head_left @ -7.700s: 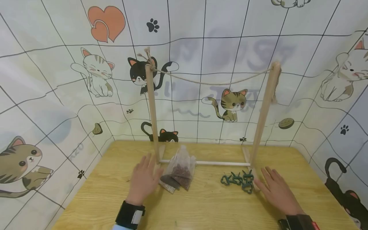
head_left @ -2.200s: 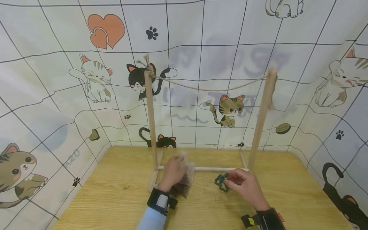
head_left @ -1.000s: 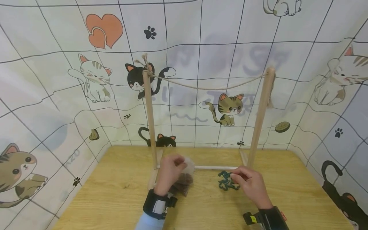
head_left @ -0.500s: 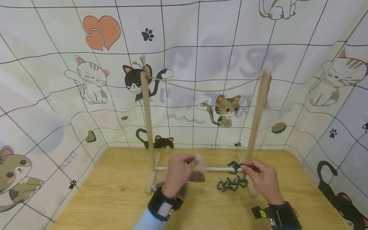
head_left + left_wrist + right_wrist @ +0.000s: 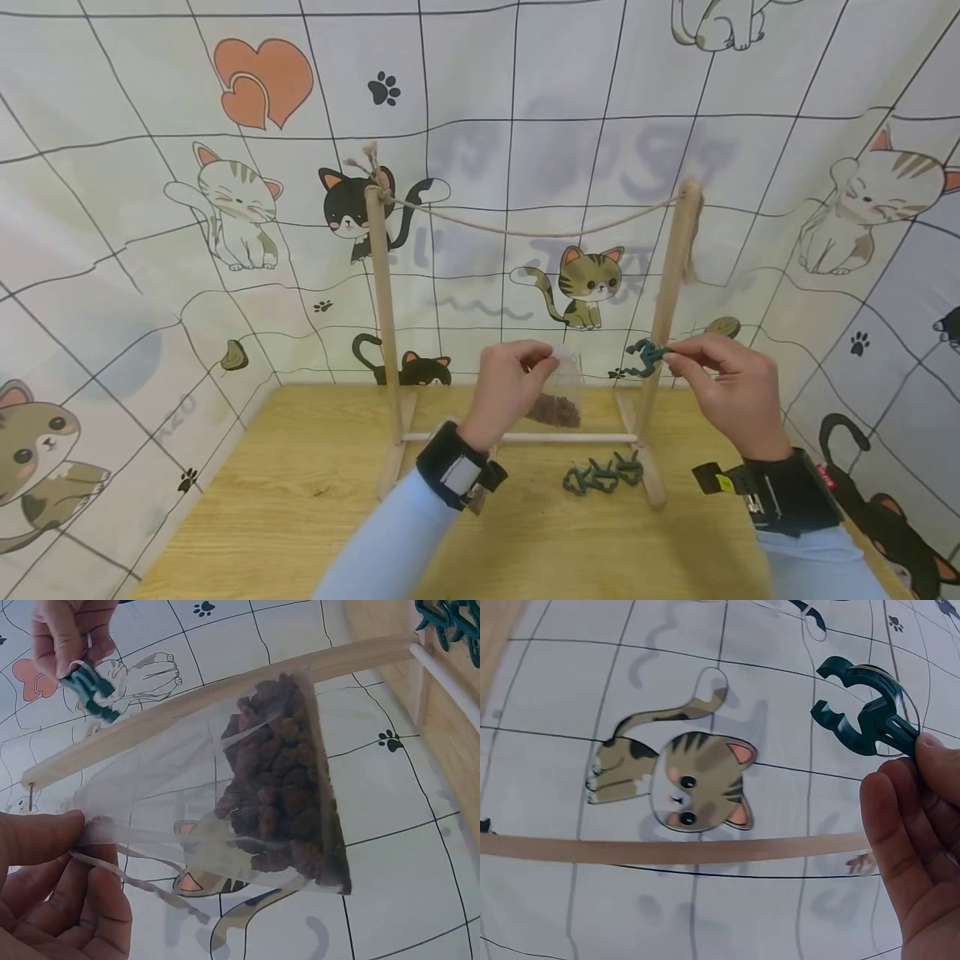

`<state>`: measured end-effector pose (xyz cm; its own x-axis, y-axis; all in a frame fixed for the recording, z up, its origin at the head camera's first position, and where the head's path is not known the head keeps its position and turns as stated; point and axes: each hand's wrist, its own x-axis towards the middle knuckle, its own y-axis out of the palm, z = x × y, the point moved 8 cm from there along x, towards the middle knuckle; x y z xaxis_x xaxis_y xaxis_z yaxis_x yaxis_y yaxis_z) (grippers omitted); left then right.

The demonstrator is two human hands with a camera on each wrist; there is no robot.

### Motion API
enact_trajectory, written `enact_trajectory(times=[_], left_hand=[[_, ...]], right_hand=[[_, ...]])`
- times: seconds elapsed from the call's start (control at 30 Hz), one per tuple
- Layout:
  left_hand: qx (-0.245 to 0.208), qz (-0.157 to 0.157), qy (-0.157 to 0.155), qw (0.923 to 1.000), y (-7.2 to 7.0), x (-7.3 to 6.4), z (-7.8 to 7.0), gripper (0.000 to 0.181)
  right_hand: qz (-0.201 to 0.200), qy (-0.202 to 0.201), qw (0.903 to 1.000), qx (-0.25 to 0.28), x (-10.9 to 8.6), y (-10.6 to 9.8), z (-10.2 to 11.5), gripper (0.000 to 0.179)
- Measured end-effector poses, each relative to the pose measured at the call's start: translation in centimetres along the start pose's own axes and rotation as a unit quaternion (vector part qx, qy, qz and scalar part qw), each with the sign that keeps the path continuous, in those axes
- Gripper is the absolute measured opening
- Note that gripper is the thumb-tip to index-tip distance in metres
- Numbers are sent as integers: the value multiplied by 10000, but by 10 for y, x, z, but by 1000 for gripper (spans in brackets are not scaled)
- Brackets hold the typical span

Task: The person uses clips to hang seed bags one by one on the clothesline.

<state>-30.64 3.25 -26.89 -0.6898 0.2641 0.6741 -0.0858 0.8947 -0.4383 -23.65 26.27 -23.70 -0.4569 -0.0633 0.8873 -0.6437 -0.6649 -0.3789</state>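
Observation:
My left hand [image 5: 506, 387] pinches the gathered top of a sheer drawstring bag [image 5: 558, 408], raised in front of the rack. Reddish-brown lumps fill the lower part of the bag [image 5: 277, 772] in the left wrist view, and its drawstring [image 5: 150, 891] dangles loose. Between thumb and fingers, my right hand [image 5: 735, 396] pinches a green plastic spring clip [image 5: 645, 357] by its handles, near the right post. The right wrist view shows the clip [image 5: 889, 686] with its curved arms apart. Several more green clips [image 5: 600, 477] lie on the table below.
A wooden rack stands behind the hands: left post [image 5: 381, 300], right post [image 5: 670, 275], a sagging rope [image 5: 525, 234] between their tops and a white rod [image 5: 592, 437] low down. Another bag [image 5: 477, 498] is mostly hidden behind my left wrist. Cat-print cloth surrounds the wooden table [image 5: 247, 500].
My left hand took one bag from the group and raised it rightward. My right hand picked a single clip out of the pile and lifted it up beside the right post.

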Motion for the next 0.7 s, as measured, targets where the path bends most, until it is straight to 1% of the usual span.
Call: enact_trajectory(times=[0.1,0.17,0.3,0.4,0.5,0.6,0.7], left_hand=[[-104,-6,-3,9999,5,12,-3,15],[-170,-60,52,9998,8,21,-5,15],[-168,-182,156,9996,16,37,-9,15],[-142,-249,211,9994,21,48,-14,17],[-144,-284,254,9992,25,59,-21,17],[-181,-295,208,9992,29,70,-26,17],[-175,-283,151,9993,33,81,-31,16]], right_hand=[[-72,-165,9998,-62,16,-7,3,16],[-131,-293,9994,-94,25,-11,5,16],[-229,-517,9982,-208,44,-20,8,15],[-340,-667,9963,-420,58,-28,11,13],[-438,-828,9942,-520,73,-36,15,11],[-527,-994,9922,-530,88,-40,21,10],[-600,-1032,9913,-552,103,-44,23,10]])
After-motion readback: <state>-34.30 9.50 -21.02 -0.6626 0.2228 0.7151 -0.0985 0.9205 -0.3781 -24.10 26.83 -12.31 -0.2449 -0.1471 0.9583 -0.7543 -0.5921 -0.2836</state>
